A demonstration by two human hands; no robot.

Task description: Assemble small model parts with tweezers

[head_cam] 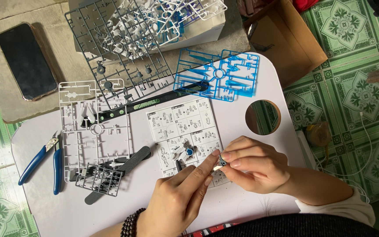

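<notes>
part in hand: small white-and-blue plastic model piece (219, 164), lower centre-right of frame, over the bottom edge of the sheet; mostly hidden by fingers, exact shape can't tell
right hand (253, 169): thumb and forefinger pinched tight on the small piece, holding it from the right
left hand (176, 202): comes up from the bottom edge, forefinger tip pressed onto the same piece, other fingers curled; dark bead bracelet (130, 224) on the wrist
sub-assembly: small white figure part with a blue round joint (185, 153) lying on the sheet, just left of the hands, not touched
sheet: printed black-and-white step diagram sheet (183, 127), centre of frame, flat on the white tabletop (58, 206)
progress (judgement): early to mid build; one sub-assembly done, one piece being fitted, most parts still on their frames
clear blue parts frame (218, 74): upper centre, largely full
grey parts frame (115, 48): upper left-centre, leaning on a white box (198, 35) of more frames, largely full
white parts frame (94, 127): left of sheet, several gaps where parts are cut out
small dark grey parts frame (101, 177): lower left, atop a long black sanding stick (119, 173)
blue-handled side cutters (44, 162): far left, set down, well apart from the hands
black smartphone (26, 59): upper left, screen dark
</notes>
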